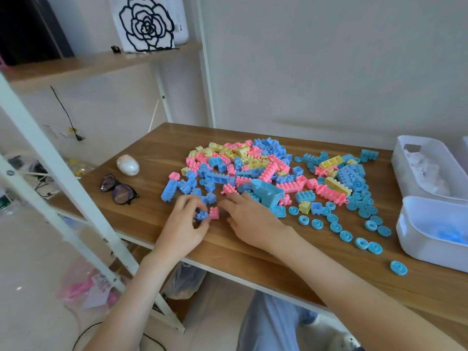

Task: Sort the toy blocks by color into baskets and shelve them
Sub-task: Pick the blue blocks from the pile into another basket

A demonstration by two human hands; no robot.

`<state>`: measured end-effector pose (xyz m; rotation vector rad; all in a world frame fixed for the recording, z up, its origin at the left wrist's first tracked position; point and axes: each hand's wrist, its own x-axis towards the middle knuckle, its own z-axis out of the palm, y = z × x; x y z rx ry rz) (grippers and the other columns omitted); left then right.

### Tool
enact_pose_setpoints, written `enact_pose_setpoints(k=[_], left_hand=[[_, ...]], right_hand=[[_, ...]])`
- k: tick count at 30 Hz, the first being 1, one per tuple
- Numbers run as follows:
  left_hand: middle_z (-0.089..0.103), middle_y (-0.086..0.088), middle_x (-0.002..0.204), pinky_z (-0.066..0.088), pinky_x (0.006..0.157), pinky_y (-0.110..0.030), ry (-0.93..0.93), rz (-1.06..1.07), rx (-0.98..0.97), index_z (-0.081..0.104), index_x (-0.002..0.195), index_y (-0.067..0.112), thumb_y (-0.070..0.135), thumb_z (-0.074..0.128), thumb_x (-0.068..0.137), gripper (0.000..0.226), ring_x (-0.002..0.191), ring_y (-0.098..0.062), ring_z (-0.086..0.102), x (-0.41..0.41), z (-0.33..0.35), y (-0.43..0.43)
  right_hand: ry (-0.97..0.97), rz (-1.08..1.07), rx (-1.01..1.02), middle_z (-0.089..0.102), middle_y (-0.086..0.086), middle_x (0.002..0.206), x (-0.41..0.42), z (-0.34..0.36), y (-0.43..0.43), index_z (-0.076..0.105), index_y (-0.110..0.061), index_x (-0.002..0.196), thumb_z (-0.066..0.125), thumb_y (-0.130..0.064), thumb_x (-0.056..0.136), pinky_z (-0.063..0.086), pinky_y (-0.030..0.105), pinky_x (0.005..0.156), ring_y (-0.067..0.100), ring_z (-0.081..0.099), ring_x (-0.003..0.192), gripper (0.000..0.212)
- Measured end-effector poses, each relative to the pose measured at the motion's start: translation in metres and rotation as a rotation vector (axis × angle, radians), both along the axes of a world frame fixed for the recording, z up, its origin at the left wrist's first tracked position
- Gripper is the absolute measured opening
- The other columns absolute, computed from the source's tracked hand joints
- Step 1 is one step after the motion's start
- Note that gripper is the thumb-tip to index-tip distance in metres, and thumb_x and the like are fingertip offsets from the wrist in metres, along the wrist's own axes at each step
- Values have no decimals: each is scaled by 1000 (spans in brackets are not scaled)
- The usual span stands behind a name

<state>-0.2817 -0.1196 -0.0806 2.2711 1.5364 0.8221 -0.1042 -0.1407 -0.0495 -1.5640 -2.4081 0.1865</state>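
pink, blue, yellow blocks (253, 168); white baskets (430, 234); wood-grain table (228, 249)

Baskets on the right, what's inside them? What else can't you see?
Head view:
- Far basket: contents glare white, shapes unreadable.
- Near basket: blurry blue pieces, cut off by the right edge.
- Left hand: fingers hide part of the small blue block it pinches; whether the pink block joins it is unclear.
- Right hand: palm hides anything beneath.
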Motion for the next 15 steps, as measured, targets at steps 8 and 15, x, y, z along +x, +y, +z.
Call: enact_pose_setpoints(k=[8, 15], left_hand=[[48, 4, 111, 35, 75, -16, -54, 88, 41, 42, 80, 21, 24, 72, 83, 30, 97, -7, 50, 2, -6, 7], [54, 0, 94, 35, 62, -15, -104, 256, 52, 42, 93, 17, 23, 61, 90, 20, 91, -13, 54, 4, -12, 6]], right_hand=[[106, -44, -34, 46, 11, 122, -8, 0, 13, 46, -7, 120, 39, -9, 97, 40, 32, 89, 25, 45, 112, 24], [141, 17, -22, 38, 4, 130, -27, 9, 38, 40, -13, 131, 49, -9, 92, 37, 30, 97, 19, 35, 118, 41]])
